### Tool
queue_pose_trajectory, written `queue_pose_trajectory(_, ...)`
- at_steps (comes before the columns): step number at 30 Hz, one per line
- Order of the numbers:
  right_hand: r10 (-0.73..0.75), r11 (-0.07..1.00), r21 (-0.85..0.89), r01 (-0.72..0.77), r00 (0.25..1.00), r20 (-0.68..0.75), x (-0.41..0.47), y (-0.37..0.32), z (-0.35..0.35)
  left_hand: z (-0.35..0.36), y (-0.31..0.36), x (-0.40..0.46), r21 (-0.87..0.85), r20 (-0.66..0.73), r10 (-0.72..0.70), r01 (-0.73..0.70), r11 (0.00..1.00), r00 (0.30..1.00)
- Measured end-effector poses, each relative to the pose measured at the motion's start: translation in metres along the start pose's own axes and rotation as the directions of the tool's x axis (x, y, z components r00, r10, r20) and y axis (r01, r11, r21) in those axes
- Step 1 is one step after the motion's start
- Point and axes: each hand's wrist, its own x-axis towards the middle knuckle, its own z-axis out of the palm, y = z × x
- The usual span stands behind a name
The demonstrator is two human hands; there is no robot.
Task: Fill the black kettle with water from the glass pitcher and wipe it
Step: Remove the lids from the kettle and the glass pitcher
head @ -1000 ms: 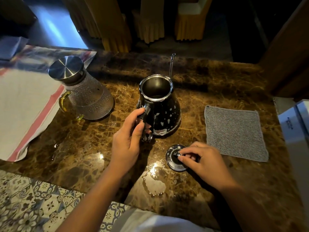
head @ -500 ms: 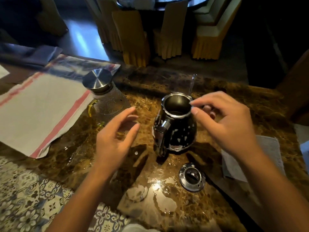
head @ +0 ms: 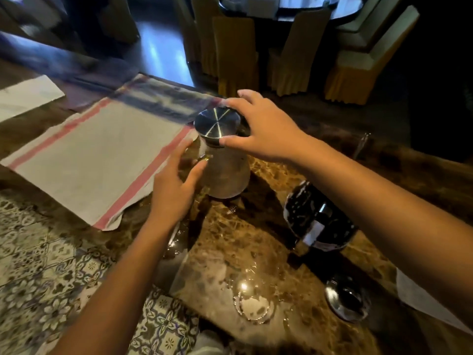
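No writing is legible. One glass pitcher (head: 225, 172) stands on the marble table (head: 230, 242) — the right hand (head: 266, 129) grips its steel lid (head: 217, 122), the left hand (head: 174, 185) open by its handle. One black kettle (head: 317, 221) stands near, its lid (head: 345, 301) apart.

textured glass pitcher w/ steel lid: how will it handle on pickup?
The textured glass pitcher is probably fragile, and heavy if it holds water. Its wide base suggests it resists tipping. The round steel lid, pinched by the right hand, may lift off alone; the left hand should probably take the yellow handle.
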Motion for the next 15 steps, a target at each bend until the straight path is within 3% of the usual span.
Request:
queue_pose_trajectory(5, 0.008, 0.995, -0.097, -0.002, 0.998, 0.055, 0.043, -0.019, 0.031, 0.014, -0.015, 0.004, -0.175, 0.159, -0.024, 0.052, 0.983, 0.987)
queue_pose_trajectory(9, 0.062, 0.977, -0.203, -0.069, 0.997, -0.04, 0.05, -0.03, 0.05, 0.011, -0.023, 0.009, -0.25, 0.223, -0.053, 0.109, 0.962, 0.973)
queue_pose_trajectory(15, 0.087, 0.978, -0.181, -0.104, 0.991, -0.101, 0.053, -0.031, 0.059, 0.015, -0.037, 0.007, -0.333, 0.258, 0.075, 0.016, 0.943, 0.963)
